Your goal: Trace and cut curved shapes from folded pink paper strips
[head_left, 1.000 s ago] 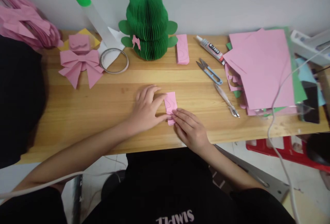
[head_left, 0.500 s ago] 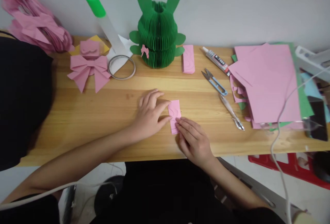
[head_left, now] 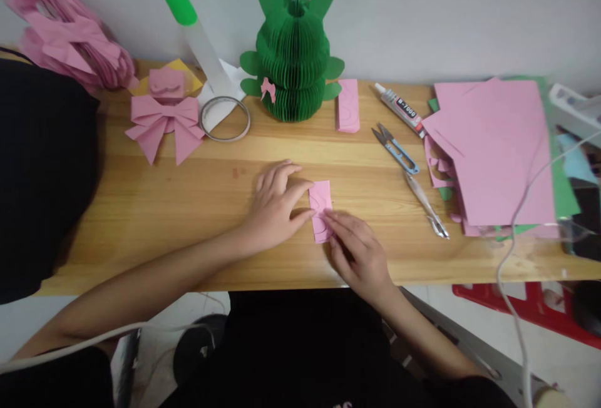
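Note:
A small folded pink paper piece (head_left: 320, 195) with curved lines drawn on it lies upright-wise on the wooden table, between my two hands. My left hand (head_left: 277, 211) steadies its left edge with thumb and index fingertips, the other fingers curled above the wood. On the lower right side, my right hand (head_left: 359, 251) pinches or presses the paper with its fingertips close together; the fingers cover part of that edge. A similar marked pink paper block (head_left: 348, 106) lies farther back, beside a green honeycomb-paper rabbit (head_left: 293, 61).
Glue tube (head_left: 399, 109), blue thread snips (head_left: 395, 150) and a clear-handled craft knife (head_left: 425, 204) lie to the right, near stacked pink sheets (head_left: 502, 158). Left of the rabbit are a tape roll (head_left: 225, 119), a green-capped glue stick (head_left: 178, 1) and a pink paper bow (head_left: 164, 121). A white cable (head_left: 509, 233) crosses the right side.
The view has shifted slightly, moving the tabletop things a little rightward in the picture. My right fingers have shifted slightly on the paper, baring more of its lower drawn line.

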Demonstrator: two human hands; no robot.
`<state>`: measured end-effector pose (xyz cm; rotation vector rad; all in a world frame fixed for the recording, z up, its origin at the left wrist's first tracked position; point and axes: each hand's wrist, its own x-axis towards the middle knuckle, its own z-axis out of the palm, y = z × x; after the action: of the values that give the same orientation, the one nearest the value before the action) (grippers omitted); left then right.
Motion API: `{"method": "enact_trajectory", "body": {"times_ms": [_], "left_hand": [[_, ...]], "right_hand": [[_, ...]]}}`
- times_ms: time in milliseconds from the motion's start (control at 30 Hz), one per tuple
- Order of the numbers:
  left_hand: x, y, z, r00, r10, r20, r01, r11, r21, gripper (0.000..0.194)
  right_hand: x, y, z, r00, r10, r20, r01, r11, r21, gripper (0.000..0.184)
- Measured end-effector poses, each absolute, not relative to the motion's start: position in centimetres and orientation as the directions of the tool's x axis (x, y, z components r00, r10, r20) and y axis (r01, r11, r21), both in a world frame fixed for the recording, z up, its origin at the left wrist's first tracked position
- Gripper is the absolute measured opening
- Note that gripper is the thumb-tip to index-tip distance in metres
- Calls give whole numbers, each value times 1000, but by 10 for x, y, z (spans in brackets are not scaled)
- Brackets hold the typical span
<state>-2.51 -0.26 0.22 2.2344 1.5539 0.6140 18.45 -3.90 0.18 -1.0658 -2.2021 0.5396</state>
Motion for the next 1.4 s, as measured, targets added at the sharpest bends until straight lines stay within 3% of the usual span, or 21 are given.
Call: {"method": "enact_trajectory", "body": {"times_ms": [200,800,967,1100,1400], "left_hand": [[-25,-3,1,293,944,149,789,-327,520,36],[-25,-3,-1,292,929,228,783,-369,501,37],[-22,-8,3,381,869,316,789,-483,379,17],[-21,-11,5,414,842,346,803,-517,297,18],[-21,-9,5,405,864,299,836,-482,263,20]], "right_hand": [[187,-37,1,-351,880,318,575,471,-669,49],[183,-36,-2,-425,825,373,604,565,-562,52],[182,-37,-3,-434,811,392,604,585,-541,52],[182,-37,-4,-440,809,390,607,588,-535,49],[182,-36,-1,-437,816,379,610,578,-542,44]]}}
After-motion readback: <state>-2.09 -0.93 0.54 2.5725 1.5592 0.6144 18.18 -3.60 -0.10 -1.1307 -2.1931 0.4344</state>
